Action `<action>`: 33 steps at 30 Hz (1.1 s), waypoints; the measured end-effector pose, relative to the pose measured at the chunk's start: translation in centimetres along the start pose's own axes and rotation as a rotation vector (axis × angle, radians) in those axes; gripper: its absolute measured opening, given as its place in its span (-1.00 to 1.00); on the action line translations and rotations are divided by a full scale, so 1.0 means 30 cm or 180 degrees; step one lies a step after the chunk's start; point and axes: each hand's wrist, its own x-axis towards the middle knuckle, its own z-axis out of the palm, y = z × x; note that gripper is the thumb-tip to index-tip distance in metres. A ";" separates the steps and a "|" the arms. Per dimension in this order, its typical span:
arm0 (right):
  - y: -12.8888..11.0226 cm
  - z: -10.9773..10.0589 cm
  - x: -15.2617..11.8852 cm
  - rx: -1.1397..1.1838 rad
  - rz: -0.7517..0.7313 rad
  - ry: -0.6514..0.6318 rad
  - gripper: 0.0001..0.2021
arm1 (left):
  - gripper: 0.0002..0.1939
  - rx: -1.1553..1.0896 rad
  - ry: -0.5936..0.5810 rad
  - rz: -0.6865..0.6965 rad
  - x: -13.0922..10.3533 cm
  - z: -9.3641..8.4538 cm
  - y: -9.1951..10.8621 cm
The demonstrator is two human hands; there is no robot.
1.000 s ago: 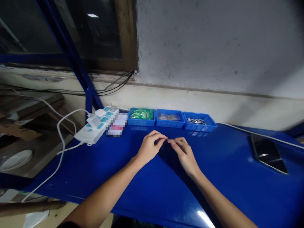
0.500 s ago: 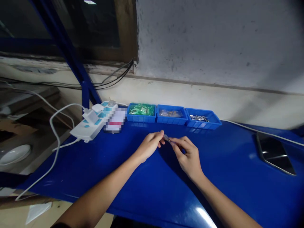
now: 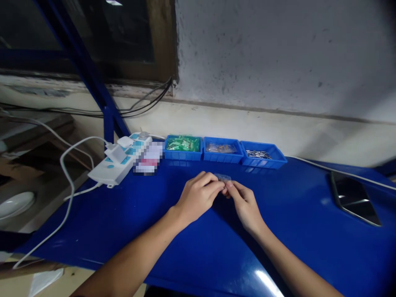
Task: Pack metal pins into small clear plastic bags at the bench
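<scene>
Between my two hands is a small clear plastic bag (image 3: 223, 177), held above the blue tabletop. My left hand (image 3: 199, 194) is closed, with its thumb and fingers pinched at the bag's near left side. My right hand (image 3: 246, 202) pinches the bag's right end between thumb and fingers. The fingertips of both hands nearly meet and hide the lower part of the bag. What the bag contains, if anything, is too small to make out.
Along the wall stand three blue bins: one with green packets (image 3: 183, 144), one with clear bags (image 3: 221, 147), one with metal pins (image 3: 259, 154). A white power strip (image 3: 120, 161) with plugs lies left. A dark phone (image 3: 355, 198) rests on the blue table (image 3: 297, 239) at right.
My left hand has turned and shifted right, its fingers now curled toward my right fingertips. The bag now lies more level and shows above the fingers.
</scene>
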 end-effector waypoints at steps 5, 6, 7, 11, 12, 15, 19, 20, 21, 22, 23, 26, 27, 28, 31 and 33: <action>0.012 0.007 0.001 0.0181 -0.0020 0.0289 -0.77 | -0.79 -0.0440 0.0089 -0.0577 0.010 0.004 0.006; 0.013 0.007 0.000 0.0050 -0.0110 0.0337 -0.77 | -0.76 -0.0680 0.0102 -0.0896 0.014 0.001 0.001; 0.013 0.007 -0.001 -0.0122 -0.0236 0.0356 -0.78 | -0.70 -0.0965 0.0082 -0.1242 0.020 -0.002 -0.005; 0.007 0.011 -0.009 -0.0747 -0.0911 0.0256 -0.79 | -0.55 -0.2186 -0.0117 -0.2243 0.039 -0.017 -0.025; 0.008 0.013 -0.011 -0.0832 -0.1007 0.0227 -0.78 | -0.59 -0.2399 -0.0164 -0.2315 0.041 -0.019 -0.026; 0.019 0.017 -0.011 -0.0880 -0.0947 0.0327 -0.72 | -0.75 -0.2630 -0.0186 -0.2313 0.042 -0.018 -0.028; 0.029 0.018 -0.008 -0.0608 -0.0354 0.0557 -0.85 | -0.78 -0.1960 0.0397 -0.2026 0.035 -0.008 -0.050; 0.028 0.018 -0.008 -0.0578 -0.0266 0.0563 -0.82 | -0.78 -0.1778 0.0528 -0.1917 0.033 -0.006 -0.056; 0.025 0.018 -0.010 -0.0567 -0.0228 0.0548 -0.77 | -0.79 -0.1639 0.0623 -0.1816 0.032 -0.004 -0.059; 0.021 0.019 -0.012 -0.0558 -0.0224 0.0508 -0.74 | -0.80 -0.1547 0.0681 -0.1718 0.030 -0.003 -0.059; 0.017 0.021 -0.016 -0.0541 -0.0229 0.0453 -0.73 | -0.82 -0.1485 0.0714 -0.1610 0.028 -0.002 -0.055; 0.008 0.032 -0.028 -0.0460 -0.0208 0.0242 -0.72 | -0.86 -0.1337 0.0735 -0.1180 0.023 0.000 -0.026; 0.008 0.035 -0.032 -0.0452 -0.0206 0.0205 -0.72 | -0.86 -0.1281 0.0730 -0.1011 0.021 0.000 -0.014; 0.009 0.037 -0.034 -0.0456 -0.0220 0.0179 -0.72 | -0.86 -0.1229 0.0717 -0.0840 0.020 -0.001 -0.002; 0.015 0.040 -0.035 -0.0391 -0.0249 0.0123 -0.70 | -0.83 -0.1150 0.0634 -0.0380 0.016 0.000 0.022; 0.018 0.037 -0.031 -0.0227 -0.0160 0.0112 -0.65 | -0.82 -0.1149 0.0610 -0.0230 0.014 0.002 0.025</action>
